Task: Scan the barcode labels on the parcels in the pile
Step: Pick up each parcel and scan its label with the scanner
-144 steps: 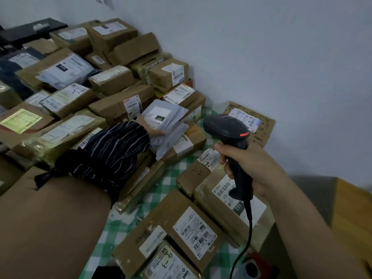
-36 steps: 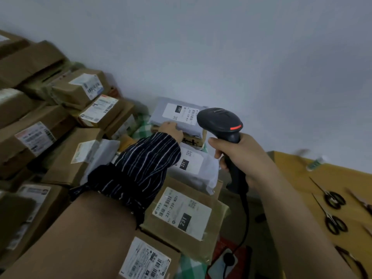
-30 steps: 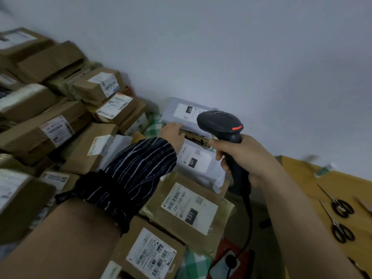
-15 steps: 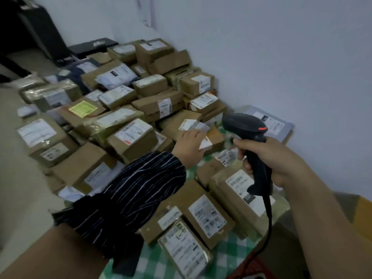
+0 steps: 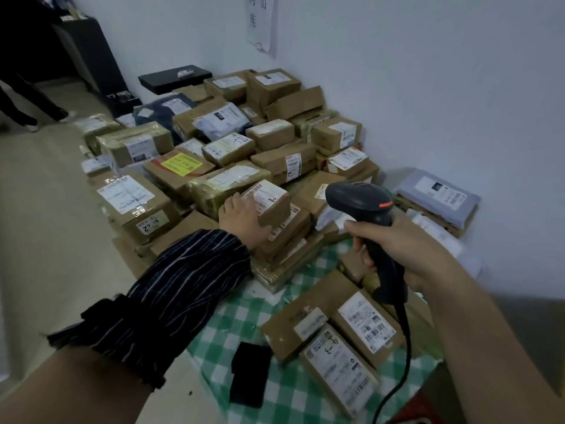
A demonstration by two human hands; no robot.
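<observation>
A large pile of brown cardboard parcels (image 5: 275, 157) with white barcode labels lies on the floor along the white wall. My left hand (image 5: 241, 217) grips a small brown box (image 5: 269, 200) at the near middle of the pile, its label facing up. My right hand (image 5: 397, 249) holds a black handheld scanner (image 5: 360, 206) by its handle, head pointing left toward that box. The scanner's cable hangs down to the lower right.
A green-and-white checked cloth (image 5: 275, 377) lies under the near parcels, with a black flat object (image 5: 250, 371) on it. A grey mailer bag (image 5: 437, 194) rests by the wall at right. A person's legs (image 5: 27, 108) stand far left, near dark furniture (image 5: 91, 56).
The view has swung left and back over the whole pile. My left hand has moved from a flat parcel to the small brown box. The scanner stays in my right hand.
</observation>
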